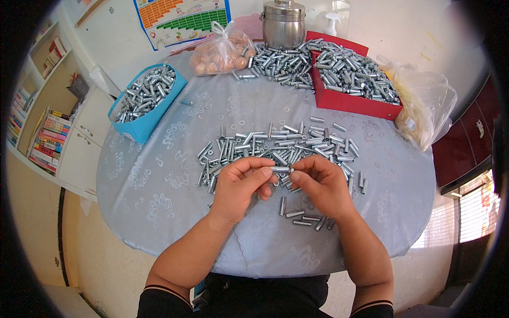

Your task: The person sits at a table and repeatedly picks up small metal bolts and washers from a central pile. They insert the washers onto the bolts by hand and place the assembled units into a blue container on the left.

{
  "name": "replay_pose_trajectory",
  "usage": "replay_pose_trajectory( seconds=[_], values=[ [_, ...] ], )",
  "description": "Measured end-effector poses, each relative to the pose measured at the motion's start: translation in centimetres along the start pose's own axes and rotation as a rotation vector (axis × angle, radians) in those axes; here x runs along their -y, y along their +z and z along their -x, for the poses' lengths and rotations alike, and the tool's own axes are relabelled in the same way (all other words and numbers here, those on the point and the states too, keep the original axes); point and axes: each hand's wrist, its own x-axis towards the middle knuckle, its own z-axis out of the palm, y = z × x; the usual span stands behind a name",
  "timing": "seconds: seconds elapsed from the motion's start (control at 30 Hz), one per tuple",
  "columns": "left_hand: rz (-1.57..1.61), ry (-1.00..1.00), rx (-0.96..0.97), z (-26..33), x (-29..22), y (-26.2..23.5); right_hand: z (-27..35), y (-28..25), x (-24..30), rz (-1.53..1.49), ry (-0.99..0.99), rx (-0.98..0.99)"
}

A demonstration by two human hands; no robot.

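Note:
In front of me, a shiny metal sleeve anchor (281, 170) lies level between both hands. My left hand (237, 186) pinches its left end between thumb and fingers. At its right end, the thumb and forefinger of my right hand (324, 186) close on the tip; whether a nut or washer sits there is too small to tell. Beneath and beyond the hands spreads a loose pile of metal sleeves and bolts (238, 146). A few separate sleeves (295, 214) lie beside my right wrist.
A blue box (147, 126) full of anchors stands at the left. Toward the back are a knotted bag of eggs (220, 55), a steel pot (283, 26), a heap of anchors (281, 66) and a full red box (355, 108). A clear plastic bag (424, 111) sits at the right edge.

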Motion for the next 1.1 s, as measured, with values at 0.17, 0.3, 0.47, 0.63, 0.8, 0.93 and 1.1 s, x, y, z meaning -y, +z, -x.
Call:
replay_pose_trajectory(
  seconds=[0.17,0.3,0.47,0.63,0.8,0.93,1.1],
  values=[
    [0.021,-0.007,0.006,0.1,0.0,0.3,0.0,0.5,0.2,-0.116,-0.006,-0.042],
    [0.02,0.003,0.012,0.1,0.1,0.1,0.1,0.1,0.2,-0.003,0.005,0.006],
    [0.016,0.013,0.026,0.1,0.3,0.1,-0.1,0.2,0.0,-0.036,0.021,-0.036],
    [0.005,0.013,0.029,0.2,0.1,0.2,0.0,-0.3,0.0,0.007,0.033,0.032],
    [0.003,0.022,0.032,0.1,0.3,0.0,-0.1,0.5,0.0,-0.095,-0.006,-0.052],
    [-0.033,0.034,0.04,0.3,0.4,0.0,0.0,0.2,0.1,-0.115,0.042,-0.023],
    [-0.106,0.042,0.017,0.3,0.3,0.3,-0.1,0.1,-0.3,-0.116,0.05,-0.025]
  ],
)
